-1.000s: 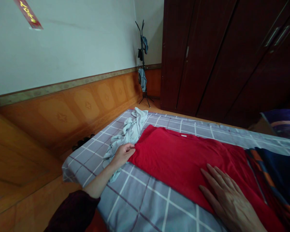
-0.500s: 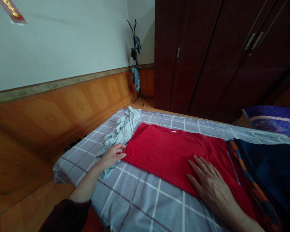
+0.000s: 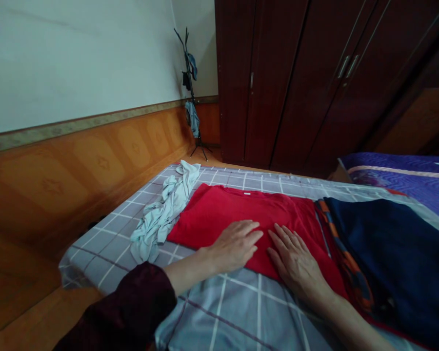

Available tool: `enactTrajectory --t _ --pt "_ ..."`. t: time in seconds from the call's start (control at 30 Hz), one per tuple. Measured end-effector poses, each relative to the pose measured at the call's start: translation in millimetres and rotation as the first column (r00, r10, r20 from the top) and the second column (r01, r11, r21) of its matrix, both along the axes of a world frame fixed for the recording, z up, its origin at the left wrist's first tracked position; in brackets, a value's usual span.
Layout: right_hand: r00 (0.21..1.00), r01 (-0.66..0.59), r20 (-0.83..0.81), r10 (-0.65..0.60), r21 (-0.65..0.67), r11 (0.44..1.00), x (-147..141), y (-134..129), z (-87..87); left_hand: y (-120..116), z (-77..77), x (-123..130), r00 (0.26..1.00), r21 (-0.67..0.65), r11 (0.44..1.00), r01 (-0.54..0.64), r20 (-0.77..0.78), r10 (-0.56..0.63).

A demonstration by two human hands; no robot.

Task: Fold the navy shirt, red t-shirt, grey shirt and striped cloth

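A red shirt point(image 3: 208, 212), folded into a long shape with a small white label at its far edge, lies on the checked bedsheet point(image 3: 237, 302). My left hand point(image 3: 237, 243) is over the middle of the shirt, its fingers stretched out toward the right. Close beside it, my right hand point(image 3: 296, 258) lies flat on the cloth with fingers spread. Neither hand grips anything. Left of the red shirt lies a crumpled pale grey-green garment point(image 3: 164, 204). To its right are folded dark blue clothes point(image 3: 395, 243) with an orange-patterned edge.
A coat stand point(image 3: 190, 92) with a cap and cloth hung on it stands in the corner. Dark red wardrobes point(image 3: 270, 87) line the far side. Purple bedding point(image 3: 398, 168) is at the right, and a tiled wall point(image 3: 106, 156) runs along the left.
My left hand has let go of the red shirt's left end and moved right, beside my right hand. My right hand stays flat on the shirt. The view has turned slightly right.
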State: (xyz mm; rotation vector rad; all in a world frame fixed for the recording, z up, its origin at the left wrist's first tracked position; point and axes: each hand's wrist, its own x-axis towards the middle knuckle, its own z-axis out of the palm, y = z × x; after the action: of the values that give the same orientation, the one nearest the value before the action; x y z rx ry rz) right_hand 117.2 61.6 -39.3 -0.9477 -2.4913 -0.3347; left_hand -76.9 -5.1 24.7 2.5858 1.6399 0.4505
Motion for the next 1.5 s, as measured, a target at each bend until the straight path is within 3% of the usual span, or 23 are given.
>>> enactTrajectory --t 0.1,0.17,0.23,0.33,0.5,0.63,0.73,0.83,0.9,0.97,1.03,1.13,1.23,1.33,1.5 --pt "1.000 -0.015 0.017 0.015 -0.014 1.000 2 1 -4.5 17 -25.1 22 0.998 -0.069 0.996 0.062 -0.011 -0.063" --pt "1.000 -0.014 0.014 0.014 -0.029 0.999 2 2 -5.0 22 -33.7 17 0.998 -0.134 0.990 0.051 -0.031 -0.055" --pt "1.000 -0.004 0.004 0.004 -0.051 0.999 2 1 -4.1 22 -35.2 -3 0.998 -0.195 0.981 -0.008 -0.069 -0.005" --pt "1.000 0.005 -0.012 -0.006 -0.094 0.996 2 0 -3.0 9 -33.6 -52 0.976 -0.238 0.950 -0.202 -0.135 0.174" --pt "0.999 0.011 -0.035 -0.015 -0.126 0.992 1 -1 -4.5 -36 -42.6 -132 0.855 -0.140 0.851 -0.506 -0.214 0.472" --pt "0.999 0.029 -0.012 -0.030 -0.122 0.992 0 -2 -3.9 -50 -40.2 -152 0.783 -0.078 0.795 -0.601 -0.258 0.566" --pt "1.000 0.029 -0.004 -0.030 -0.109 0.994 0 -2 -3.3 -35 -28.3 -127 0.851 -0.059 0.870 -0.490 -0.251 0.462" --pt "1.000 0.021 -0.009 -0.022 -0.097 0.995 1 -1 -4.2 -7 -22.2 -79 0.963 -0.159 0.964 -0.213 -0.202 0.179" --pt "1.000 0.017 -0.014 -0.018 -0.093 0.996 1 0 -5.2 15 -24.8 -51 0.990 -0.209 0.977 -0.038 -0.143 0.008" --pt "0.999 0.016 -0.025 -0.019 -0.094 0.995 1 0 -6.0 39 -29.4 -39 0.991 -0.238 0.969 0.064 -0.098 -0.089" --pt "0.999 0.017 -0.039 -0.021 -0.099 0.995 1 0 -6.0 64 -32.0 -49 0.993 -0.252 0.967 0.020 -0.105 -0.048" --pt "0.999 0.015 -0.031 -0.018 -0.100 0.995 1 -1 -4.7 94 -29.4 -93 0.964 -0.226 0.944 -0.238 -0.170 0.202" --pt "1.000 0.018 -0.018 -0.019 -0.094 0.995 1 -2 -3.7 104 -26.0 -138 0.910 -0.175 0.898 -0.404 -0.176 0.376" --pt "1.000 0.023 -0.017 -0.025 -0.086 0.996 2 -2 -3.9 100 -29.1 -157 0.903 -0.152 0.895 -0.420 -0.167 0.395" --pt "0.999 0.034 0.000 -0.034 -0.080 0.996 1 -2 -5.3 97 -37.3 -151 0.896 -0.149 0.887 -0.437 -0.155 0.416"
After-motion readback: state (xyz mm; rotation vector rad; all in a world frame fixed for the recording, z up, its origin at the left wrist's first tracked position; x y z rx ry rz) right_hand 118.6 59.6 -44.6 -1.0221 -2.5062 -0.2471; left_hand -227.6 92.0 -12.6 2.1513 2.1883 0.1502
